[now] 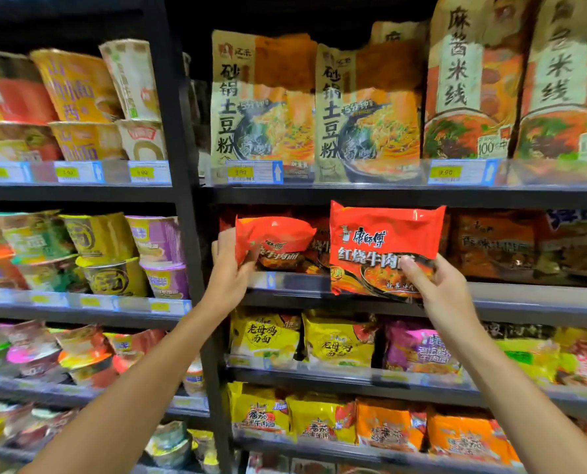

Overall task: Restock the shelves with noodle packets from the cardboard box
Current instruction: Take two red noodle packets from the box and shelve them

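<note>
My right hand (437,285) grips the lower right corner of a red noodle packet (384,241), held upright in front of the second shelf (511,292). My left hand (228,268) holds the left edge of another red noodle packet (275,237), which leans bent over at the left end of the same shelf. More red packets stand in the shadow behind these two. The cardboard box is out of view.
Tall beige noodle bags (261,107) fill the shelf above. Yellow (336,343), purple and orange packets line the shelves below. Darker packets (497,244) sit to the right on the second shelf. A black upright post (186,200) separates the cup noodle section (107,254) at left.
</note>
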Action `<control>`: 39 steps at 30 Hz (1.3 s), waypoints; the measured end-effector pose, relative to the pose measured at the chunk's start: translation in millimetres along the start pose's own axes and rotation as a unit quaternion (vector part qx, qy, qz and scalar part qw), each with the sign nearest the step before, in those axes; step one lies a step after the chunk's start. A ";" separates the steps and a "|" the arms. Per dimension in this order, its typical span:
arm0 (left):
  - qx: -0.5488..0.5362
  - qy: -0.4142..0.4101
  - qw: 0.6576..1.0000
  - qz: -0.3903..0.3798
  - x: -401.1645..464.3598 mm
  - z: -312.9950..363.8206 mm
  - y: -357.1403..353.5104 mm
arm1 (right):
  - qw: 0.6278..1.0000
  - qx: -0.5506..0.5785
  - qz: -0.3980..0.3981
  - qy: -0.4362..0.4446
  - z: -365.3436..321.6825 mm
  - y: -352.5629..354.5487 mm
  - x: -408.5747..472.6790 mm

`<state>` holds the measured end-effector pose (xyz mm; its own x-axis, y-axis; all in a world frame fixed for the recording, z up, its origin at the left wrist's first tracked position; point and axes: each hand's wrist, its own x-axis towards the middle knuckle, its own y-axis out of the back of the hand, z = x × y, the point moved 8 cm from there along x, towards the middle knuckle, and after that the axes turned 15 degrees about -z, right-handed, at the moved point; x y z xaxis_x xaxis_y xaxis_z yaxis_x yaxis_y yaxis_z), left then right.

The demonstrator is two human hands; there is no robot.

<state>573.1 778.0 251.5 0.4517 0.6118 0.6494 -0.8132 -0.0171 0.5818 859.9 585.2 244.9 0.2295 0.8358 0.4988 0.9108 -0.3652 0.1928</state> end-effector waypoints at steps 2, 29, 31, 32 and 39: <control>-0.005 0.021 1.000 0.004 4.7 -2.9 1.7 | 1.000 0.012 -0.014 0.006 2.7 3.2 5.2; 0.272 -0.019 0.957 0.104 -10.9 21.6 -22.0 | 0.997 -0.026 0.029 0.070 12.2 -47.4 50.8; 0.251 0.043 0.965 0.063 -7.1 9.8 -27.1 | 0.997 -0.053 -0.005 0.047 14.7 -55.1 57.5; 0.235 0.063 0.969 0.052 -6.7 5.1 -29.8 | 0.997 -0.073 -0.027 0.030 16.3 -59.2 62.0; 0.242 0.039 0.969 0.016 -12.2 5.0 -40.4 | 0.933 -0.349 -0.081 -0.028 19.4 -54.5 88.9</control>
<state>602.3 767.3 222.5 0.3838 0.6628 0.6429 -0.5506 -0.3947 0.7356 837.3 687.3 262.3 0.1440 0.9164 0.3734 0.4942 -0.3935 0.7752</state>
